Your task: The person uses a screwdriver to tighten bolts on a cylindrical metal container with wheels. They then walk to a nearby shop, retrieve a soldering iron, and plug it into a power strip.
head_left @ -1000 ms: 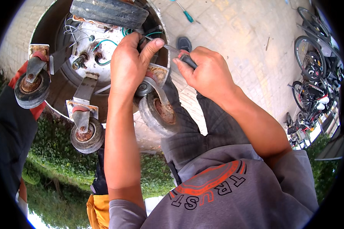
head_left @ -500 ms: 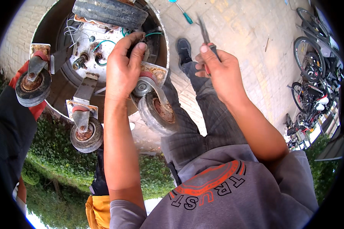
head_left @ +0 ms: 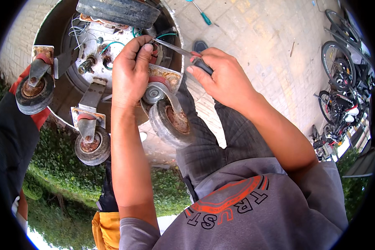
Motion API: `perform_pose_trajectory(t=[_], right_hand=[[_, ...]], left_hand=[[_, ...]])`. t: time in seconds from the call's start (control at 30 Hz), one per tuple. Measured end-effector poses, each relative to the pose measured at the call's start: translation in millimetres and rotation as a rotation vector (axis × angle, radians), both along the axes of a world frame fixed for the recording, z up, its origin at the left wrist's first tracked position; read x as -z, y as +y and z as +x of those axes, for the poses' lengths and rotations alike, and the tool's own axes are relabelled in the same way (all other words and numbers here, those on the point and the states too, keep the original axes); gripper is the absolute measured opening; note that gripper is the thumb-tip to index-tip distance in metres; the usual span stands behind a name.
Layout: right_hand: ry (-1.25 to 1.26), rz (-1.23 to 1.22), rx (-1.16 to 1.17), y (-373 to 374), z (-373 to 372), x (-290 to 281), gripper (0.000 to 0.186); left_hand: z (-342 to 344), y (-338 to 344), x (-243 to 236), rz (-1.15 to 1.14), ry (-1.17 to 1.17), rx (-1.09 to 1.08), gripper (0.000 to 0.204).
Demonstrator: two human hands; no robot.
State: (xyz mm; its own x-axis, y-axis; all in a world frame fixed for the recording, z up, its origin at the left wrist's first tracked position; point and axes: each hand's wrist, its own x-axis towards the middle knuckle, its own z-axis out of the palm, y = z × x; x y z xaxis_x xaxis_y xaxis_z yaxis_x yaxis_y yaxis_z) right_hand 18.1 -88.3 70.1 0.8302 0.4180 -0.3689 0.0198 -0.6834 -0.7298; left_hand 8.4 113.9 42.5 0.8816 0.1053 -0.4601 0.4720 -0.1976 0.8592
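A round metal housing (head_left: 43, 41) holds rusty casters (head_left: 172, 121), a large black tyre (head_left: 116, 11), a white plate (head_left: 96, 71) with rusty fittings, and silver and green wires (head_left: 111, 44). My left hand (head_left: 131, 75) is closed at the housing's right side, fingers pinched on something I cannot make out among the wires. My right hand (head_left: 227, 79) grips a black and red handled screwdriver (head_left: 202, 63), its long metal shaft angled up-left so the tip reaches my left fingertips.
A teal-handled screwdriver (head_left: 205, 17) lies on the paving (head_left: 262, 50). Bicycles (head_left: 337, 66) line the right. At the left is another person's dark and red clothing (head_left: 12, 133), with yellow fabric (head_left: 106, 229) lower down. A green hedge (head_left: 58, 162) runs below the housing.
Half a second ago the screwdriver pointed upward, away from the housing; now my right hand has brought it back leftward to my left fingers. My left hand shifted slightly left.
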Motion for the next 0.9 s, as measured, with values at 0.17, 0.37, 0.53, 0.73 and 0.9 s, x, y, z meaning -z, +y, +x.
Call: perform_pose_trajectory(t=[0.17, 0.37, 0.53, 0.73, 0.9], right_hand=[[-0.023, 0.044, 0.044, 3.1, -2.5, 7.8, 0.027], [-0.011, 0.128, 0.192, 7.9, -9.4, 10.6, 0.028], [0.234, 0.115, 0.319, 7.9, -13.1, -0.4, 0.034], [0.197, 0.195, 0.376, 11.4, -18.6, 0.8, 0.034], [0.238, 0.192, 0.370, 15.6, -21.9, 1.5, 0.033]], left_hand=[[2.1, 0.2, -0.8, -0.046, 0.008, 0.012, 0.023], [12.1, -8.3, -11.5, 0.082, 0.096, 0.123, 0.043], [11.7, -9.2, -2.6, 0.224, 0.037, 0.175, 0.047], [10.4, -10.5, -2.4, 0.224, -0.003, 0.151, 0.040], [7.8, -7.9, 1.4, -0.152, 0.045, -0.084, 0.019]])
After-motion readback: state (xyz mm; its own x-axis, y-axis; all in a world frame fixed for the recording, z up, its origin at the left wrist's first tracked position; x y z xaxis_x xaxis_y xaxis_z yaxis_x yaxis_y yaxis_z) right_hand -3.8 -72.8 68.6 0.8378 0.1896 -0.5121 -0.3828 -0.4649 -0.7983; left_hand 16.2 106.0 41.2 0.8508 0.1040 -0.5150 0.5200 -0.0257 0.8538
